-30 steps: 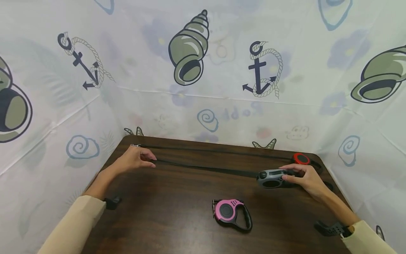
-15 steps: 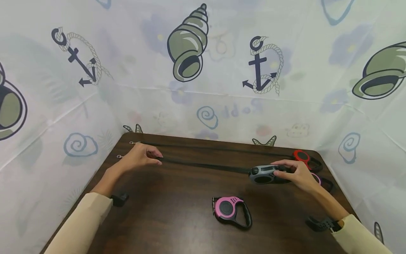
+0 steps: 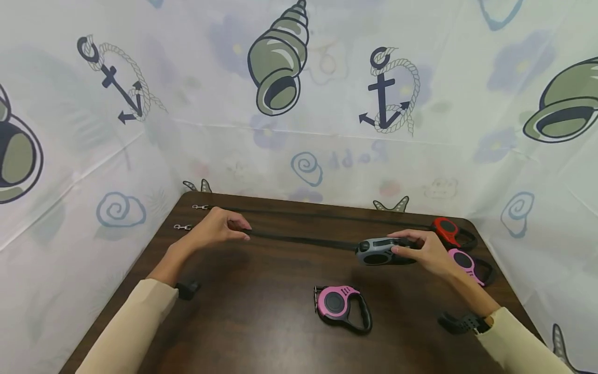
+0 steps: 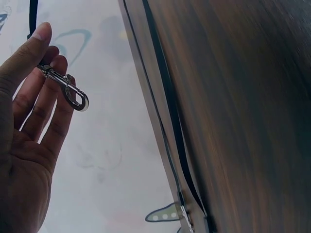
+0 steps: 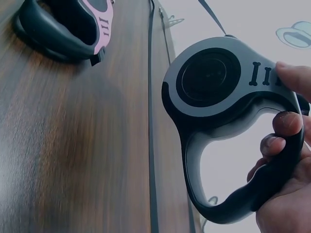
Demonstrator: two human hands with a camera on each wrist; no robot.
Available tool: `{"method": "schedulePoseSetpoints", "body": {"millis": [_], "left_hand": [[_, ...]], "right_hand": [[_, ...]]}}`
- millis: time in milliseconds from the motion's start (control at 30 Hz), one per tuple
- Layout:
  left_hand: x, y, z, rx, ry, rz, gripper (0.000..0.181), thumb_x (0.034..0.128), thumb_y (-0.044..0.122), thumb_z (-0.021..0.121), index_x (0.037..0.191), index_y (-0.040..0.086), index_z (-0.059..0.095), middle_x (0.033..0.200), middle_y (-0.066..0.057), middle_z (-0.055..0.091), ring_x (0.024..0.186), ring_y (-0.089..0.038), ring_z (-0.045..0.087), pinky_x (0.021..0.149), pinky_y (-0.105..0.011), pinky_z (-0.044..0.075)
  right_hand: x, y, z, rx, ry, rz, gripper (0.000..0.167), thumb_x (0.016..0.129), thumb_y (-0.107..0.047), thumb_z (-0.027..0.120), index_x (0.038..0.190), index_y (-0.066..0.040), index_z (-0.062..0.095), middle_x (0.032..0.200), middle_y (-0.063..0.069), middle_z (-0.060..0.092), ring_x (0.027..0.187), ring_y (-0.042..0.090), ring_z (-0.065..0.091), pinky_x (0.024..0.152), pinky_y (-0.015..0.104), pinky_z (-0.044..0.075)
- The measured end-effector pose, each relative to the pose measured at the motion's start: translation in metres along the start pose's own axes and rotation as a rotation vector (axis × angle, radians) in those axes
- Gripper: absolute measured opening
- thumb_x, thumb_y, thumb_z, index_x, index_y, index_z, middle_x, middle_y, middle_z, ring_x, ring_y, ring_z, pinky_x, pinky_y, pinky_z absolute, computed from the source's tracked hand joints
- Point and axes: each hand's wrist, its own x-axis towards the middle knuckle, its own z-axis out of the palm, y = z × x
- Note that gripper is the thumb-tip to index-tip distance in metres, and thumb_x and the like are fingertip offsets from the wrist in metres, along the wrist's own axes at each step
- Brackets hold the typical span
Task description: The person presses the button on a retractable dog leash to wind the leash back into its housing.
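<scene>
In the head view my right hand (image 3: 427,252) grips a grey and black retractable dog leash (image 3: 374,251) above the table. The right wrist view shows its fingers through the loop of the black handle (image 5: 272,189), with the thumb on the grey casing (image 5: 221,104). A black strap (image 3: 303,240) runs from the casing across to my left hand (image 3: 215,228). There the thumb and fingers pinch the strap's end, and a metal snap clip (image 4: 68,89) hangs out beside the fingers in the left wrist view.
A closed-up pink leash (image 3: 341,309) lies front centre on the dark wooden table (image 3: 252,322). At the right back lie a red leash (image 3: 447,228) and another pink leash (image 3: 463,259), straps stretched left to clips (image 3: 182,227). Patterned white cloth (image 3: 224,140) surrounds the table.
My hands have come closer together, left hand moving right and right hand moving left. The strap between them is shorter. The rear pink leash and its clip have come into sight.
</scene>
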Motion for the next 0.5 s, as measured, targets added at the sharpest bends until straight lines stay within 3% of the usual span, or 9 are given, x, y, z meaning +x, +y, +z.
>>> {"method": "schedulePoseSetpoints", "body": {"millis": [200, 500], "left_hand": [[0.012, 0.009, 0.004, 0.000, -0.027, 0.043, 0.019, 0.0819, 0.014, 0.092, 0.098, 0.015, 0.083, 0.089, 0.007, 0.080, 0.074, -0.004, 0.072, 0.064, -0.027, 0.058], [0.022, 0.023, 0.014, -0.044, -0.064, 0.054, 0.016, 0.0841, 0.013, 0.091, 0.099, 0.014, 0.083, 0.091, 0.004, 0.081, 0.079, -0.005, 0.076, 0.069, -0.027, 0.061]], "right_hand": [[0.006, -0.005, 0.006, 0.020, -0.020, -0.018, 0.032, 0.095, -0.004, 0.077, 0.126, -0.001, 0.075, 0.094, 0.003, 0.078, 0.070, 0.020, 0.063, 0.059, 0.032, 0.052], [0.015, -0.011, 0.022, 0.054, -0.031, -0.035, 0.032, 0.095, -0.005, 0.077, 0.126, -0.001, 0.075, 0.094, 0.004, 0.078, 0.070, 0.018, 0.066, 0.060, 0.033, 0.055]]}}
